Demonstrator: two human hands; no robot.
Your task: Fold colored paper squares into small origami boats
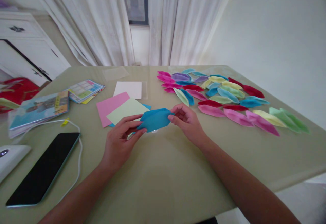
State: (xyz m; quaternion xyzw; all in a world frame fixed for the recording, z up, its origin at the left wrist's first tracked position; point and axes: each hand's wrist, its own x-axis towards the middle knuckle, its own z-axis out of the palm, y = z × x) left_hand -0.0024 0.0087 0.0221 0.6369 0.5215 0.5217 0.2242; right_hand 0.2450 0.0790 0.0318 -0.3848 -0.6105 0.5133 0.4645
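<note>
A folded blue paper boat (156,120) with pointed ends is held above the table between both hands. My left hand (124,134) is closed on its left end, thumb below and fingers above. My right hand (187,120) pinches the right end between thumb and fingers. Just behind the left hand lie flat paper sheets: a pink sheet (112,106), a pale green sheet (128,112) and a mostly covered blue one. To the right, several folded paper pieces of the same shape (226,96) lie in rows, in pink, red, blue, green, yellow and purple.
On the left lie a black-screened phone (44,168), a white cable (80,149), a white device (11,159), a book (40,110) and printed cards (85,89). White sheets (128,89) lie farther back. Curtains (102,20) hang behind the table (158,183); a wall (280,40) stands right.
</note>
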